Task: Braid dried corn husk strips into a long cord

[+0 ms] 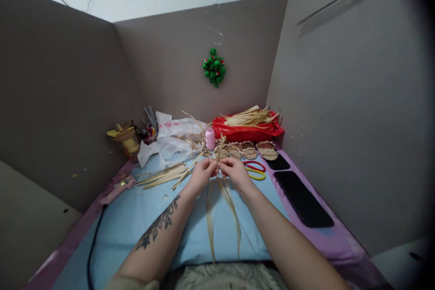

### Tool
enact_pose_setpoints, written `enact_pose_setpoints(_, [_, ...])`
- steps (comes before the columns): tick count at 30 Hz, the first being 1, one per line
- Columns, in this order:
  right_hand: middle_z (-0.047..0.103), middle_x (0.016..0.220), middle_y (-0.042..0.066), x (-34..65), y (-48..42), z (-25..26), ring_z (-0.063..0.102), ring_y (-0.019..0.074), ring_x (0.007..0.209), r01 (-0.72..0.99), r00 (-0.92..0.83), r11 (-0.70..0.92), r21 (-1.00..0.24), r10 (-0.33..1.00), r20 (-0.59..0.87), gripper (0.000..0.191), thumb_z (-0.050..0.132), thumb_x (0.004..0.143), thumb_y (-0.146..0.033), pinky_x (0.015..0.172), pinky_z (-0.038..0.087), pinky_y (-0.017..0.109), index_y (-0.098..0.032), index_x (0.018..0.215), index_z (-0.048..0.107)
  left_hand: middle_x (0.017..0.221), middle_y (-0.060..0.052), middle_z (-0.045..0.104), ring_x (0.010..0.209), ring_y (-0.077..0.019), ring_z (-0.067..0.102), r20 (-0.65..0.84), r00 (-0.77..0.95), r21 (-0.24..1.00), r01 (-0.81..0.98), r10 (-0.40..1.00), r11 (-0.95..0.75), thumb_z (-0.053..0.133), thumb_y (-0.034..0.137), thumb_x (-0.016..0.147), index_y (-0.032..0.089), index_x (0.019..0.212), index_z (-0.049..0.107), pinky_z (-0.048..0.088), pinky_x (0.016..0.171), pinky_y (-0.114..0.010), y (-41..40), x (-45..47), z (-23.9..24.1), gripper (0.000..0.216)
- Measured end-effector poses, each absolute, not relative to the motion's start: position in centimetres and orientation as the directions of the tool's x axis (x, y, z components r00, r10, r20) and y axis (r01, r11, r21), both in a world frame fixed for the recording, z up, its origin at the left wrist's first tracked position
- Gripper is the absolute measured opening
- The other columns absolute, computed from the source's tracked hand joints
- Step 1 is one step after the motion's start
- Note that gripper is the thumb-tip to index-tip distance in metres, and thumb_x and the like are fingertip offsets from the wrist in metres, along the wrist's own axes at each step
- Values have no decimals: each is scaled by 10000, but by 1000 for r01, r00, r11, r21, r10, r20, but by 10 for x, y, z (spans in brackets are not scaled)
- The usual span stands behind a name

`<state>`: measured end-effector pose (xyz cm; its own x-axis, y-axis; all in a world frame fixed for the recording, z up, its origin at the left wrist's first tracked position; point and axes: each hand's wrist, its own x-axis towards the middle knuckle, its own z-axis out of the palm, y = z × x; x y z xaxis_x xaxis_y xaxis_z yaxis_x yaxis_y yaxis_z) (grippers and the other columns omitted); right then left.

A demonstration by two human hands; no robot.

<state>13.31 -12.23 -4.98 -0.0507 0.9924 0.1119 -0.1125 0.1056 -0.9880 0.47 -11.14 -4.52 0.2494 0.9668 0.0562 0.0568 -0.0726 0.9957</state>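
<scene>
My left hand (202,173) and my right hand (234,172) meet over the middle of the blue mat (136,217), both pinched shut on the top ends of pale straw strips (222,210). The strips hang down from my fingers toward me, across the mat to its near edge. Just beyond my hands lie a loose bunch of straw strips (166,176) on the left and a pink spool of thread (210,138).
Grey partition walls enclose the desk on three sides. At the back sit a red bag of straw (248,129), a white plastic bag (173,138), several woven straw pieces (251,150) and a cup (127,140). Scissors (255,170), two dark phones (302,199) lie right; a glue gun (117,188) left.
</scene>
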Motion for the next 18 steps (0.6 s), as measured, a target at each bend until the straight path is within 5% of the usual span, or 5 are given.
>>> enact_pose_setpoints(5, [606, 693, 12, 147, -117, -50, 509, 122, 600, 52, -89, 227, -973, 971, 222, 278, 556, 747, -413, 542, 380, 226, -147, 784, 628, 554, 28, 520, 492, -85, 456, 116, 193, 984, 114, 974, -140, 551, 422, 748, 151, 656, 519, 352, 502, -210, -106, -3, -44, 289])
enact_pose_setpoints(8, [631, 723, 33, 156, -115, -52, 538, 150, 663, 326, -93, 287, -901, 958, 271, 234, 516, 776, -340, 604, 397, 248, -147, 779, 648, 556, 30, 522, 487, -82, 454, 154, 87, 981, 108, 984, -163, 543, 420, 756, 152, 660, 520, 354, 498, -206, -96, -16, -45, 286])
enact_pose_setpoints(12, [649, 762, 39, 148, -120, -60, 558, 161, 731, 639, -271, 350, -685, 936, 226, 152, 532, 745, -172, 686, 394, 254, -172, 771, 682, 527, 41, 501, 459, -73, 430, 176, 10, 983, 56, 984, -176, 549, 411, 750, 155, 635, 516, 334, 476, -199, -82, -34, -51, 282])
enact_pose_setpoints(15, [621, 947, 58, 132, -126, -66, 533, 180, 879, 741, -418, 481, -469, 877, 238, 256, 515, 770, -125, 748, 380, 262, -229, 936, 680, 517, 46, 486, 450, -67, 420, 152, 11, 988, 12, 988, -152, 555, 415, 747, 157, 621, 512, 323, 468, -194, -78, -40, -54, 290])
enact_pose_setpoints(18, [579, 955, 69, 121, -129, -68, 492, 197, 916, 760, -528, 575, -304, 818, 228, 207, 517, 797, -150, 761, 372, 277, -233, 894, 680, 511, 48, 480, 446, -64, 415, 127, 20, 992, -29, 992, -126, 571, 416, 733, 157, 608, 506, 323, 467, -192, -78, -40, -54, 295])
